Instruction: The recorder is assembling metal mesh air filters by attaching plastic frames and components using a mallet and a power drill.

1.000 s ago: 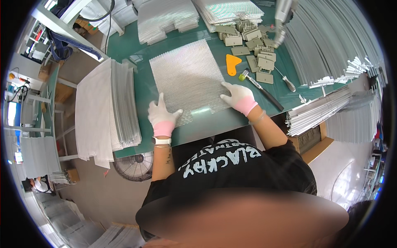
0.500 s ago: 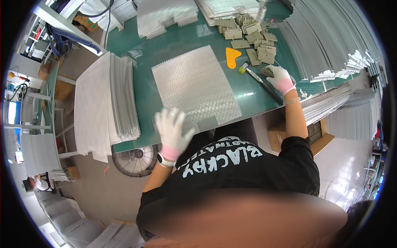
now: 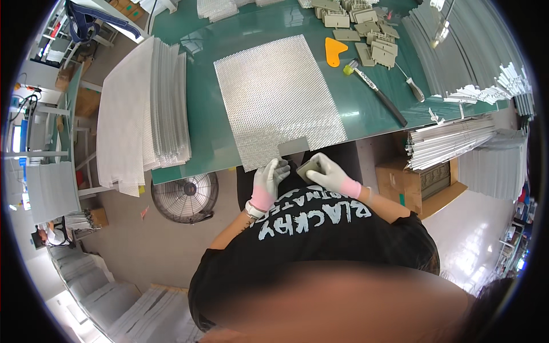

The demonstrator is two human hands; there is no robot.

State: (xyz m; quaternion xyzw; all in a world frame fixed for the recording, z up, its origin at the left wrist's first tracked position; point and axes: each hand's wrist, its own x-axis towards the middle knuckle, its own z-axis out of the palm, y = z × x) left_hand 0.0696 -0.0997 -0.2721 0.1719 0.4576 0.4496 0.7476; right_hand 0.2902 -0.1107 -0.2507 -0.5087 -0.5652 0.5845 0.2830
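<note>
A silver, mesh-textured sheet (image 3: 277, 91) lies on the green table, its near edge by my hands. A grey rectangular patch (image 3: 294, 146) shows at that edge. My right hand (image 3: 331, 175), in a white and pink glove, is closed around a small grey-beige plate (image 3: 306, 167) just off the table's front edge. Beside the sheet's near corner is my left hand (image 3: 270, 180), gloved alike, fingers loosely bent and nothing visible in them. Similar flat plates (image 3: 382, 48) lie heaped at the back right.
Right of the sheet lie an orange scraper (image 3: 335, 52), a hammer (image 3: 377, 94) and a screwdriver (image 3: 416, 90). A tall stack of white sheets (image 3: 128, 108) stands left, long pale panels (image 3: 457, 51) right. A floor fan (image 3: 186, 197) and an open carton (image 3: 400, 183) stand below.
My right hand has come from beside the hammer to the table's front edge, bringing a plate. My left hand has moved right and its spread fingers have bent. The view has shifted.
</note>
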